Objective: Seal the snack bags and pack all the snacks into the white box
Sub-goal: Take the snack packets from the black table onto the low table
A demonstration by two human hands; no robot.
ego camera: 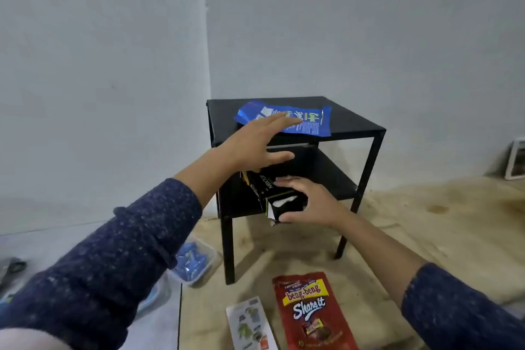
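Head view: blue bag [287, 121] atop black table [355, 125]

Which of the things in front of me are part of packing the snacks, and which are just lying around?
Part of the job:
- blue snack bag on the black side table
- black Nextar box, held by the right hand
- red Beng-Beng Share It bag on the floor
- left hand, reaching over the table

Just lying about:
- clear tub of blue packets (perhaps snacks, hard to tell)
- printed white card
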